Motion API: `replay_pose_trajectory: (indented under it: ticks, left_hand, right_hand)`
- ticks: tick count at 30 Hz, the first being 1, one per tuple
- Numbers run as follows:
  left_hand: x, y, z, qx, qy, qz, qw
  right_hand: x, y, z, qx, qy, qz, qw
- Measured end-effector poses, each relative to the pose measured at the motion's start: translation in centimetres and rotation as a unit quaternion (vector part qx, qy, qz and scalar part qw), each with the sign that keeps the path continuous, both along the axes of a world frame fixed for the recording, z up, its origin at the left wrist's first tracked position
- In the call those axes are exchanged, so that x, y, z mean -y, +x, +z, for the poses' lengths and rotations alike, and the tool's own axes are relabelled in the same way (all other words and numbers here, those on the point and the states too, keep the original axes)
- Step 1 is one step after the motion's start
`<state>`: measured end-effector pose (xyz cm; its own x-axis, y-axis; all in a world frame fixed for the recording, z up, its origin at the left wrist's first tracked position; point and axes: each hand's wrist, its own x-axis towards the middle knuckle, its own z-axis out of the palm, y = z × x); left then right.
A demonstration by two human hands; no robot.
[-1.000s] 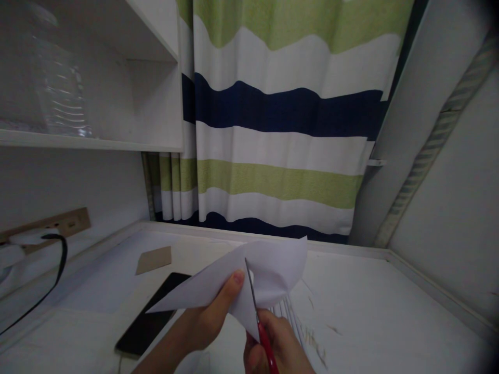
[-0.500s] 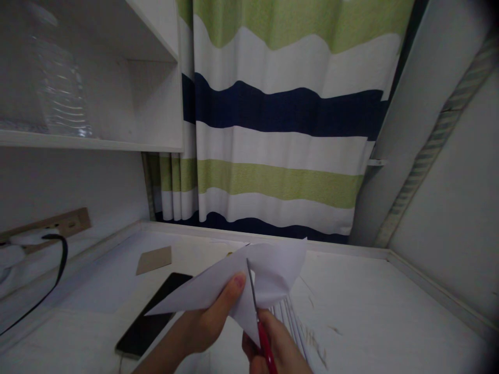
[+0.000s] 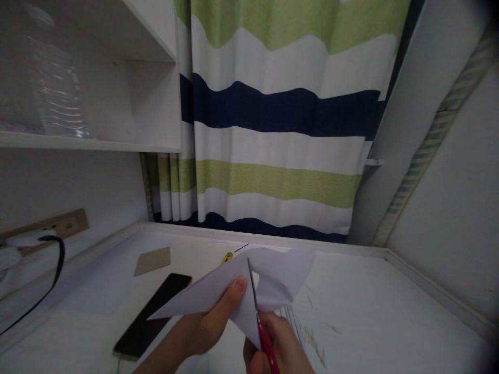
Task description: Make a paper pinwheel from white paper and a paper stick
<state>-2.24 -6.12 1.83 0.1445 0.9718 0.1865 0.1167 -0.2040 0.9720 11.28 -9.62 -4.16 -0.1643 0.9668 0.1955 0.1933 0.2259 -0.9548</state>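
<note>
Closest to the camera, the right hand [image 3: 278, 345] is wrapping tight around the red handles of the scissors [image 3: 260, 324], so it's fully closed on them. The blades are pointing up and slightly left, away from the body, and their long axis is running nearly straight up the frame into the white paper [image 3: 249, 285]. Can't tell how far the blades are parted, they look like one thin line from here.

Just left of that, the left hand [image 3: 212, 322] is pinching the paper, thumb pressing on top right beside the blade and the other fingers hiding underneath. So both hands are on the sheet, the left one holding it up off the desk and the scissors biting in from the lower edge. The paper is stretching mostly left to right, with a point sticking out on each side.

Further out, a dark phone [image 3: 154, 314] is lying flat on the white desk [image 3: 390, 311], well left of the hands, with a brown card [image 3: 153, 261] beyond it. Something yellow [image 3: 227, 257] is peeking out behind the paper. At the back, a striped curtain [image 3: 280, 135] is hanging, with a shelf [image 3: 89, 141] up on the left.
</note>
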Motion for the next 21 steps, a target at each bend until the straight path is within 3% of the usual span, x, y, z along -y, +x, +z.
replay_pose_trajectory:
  ticks: [8,14,21]
  left_hand:
    - [-0.3,-0.2,-0.4,-0.014,0.000,-0.016,1.000]
    - [-0.3,-0.3,-0.5,-0.004,-0.006,-0.029,1.000]
    - [-0.1,-0.1,-0.7,0.020,-0.016,-0.051,0.998]
  right_hand:
    - [0.1,-0.5,-1.1,-0.034,0.038,-0.023,0.998]
    - [0.2,-0.4,-0.9,-0.073,0.002,0.010,0.997]
    - [0.5,-0.1,-0.6,-0.080,0.001,-0.013,0.997]
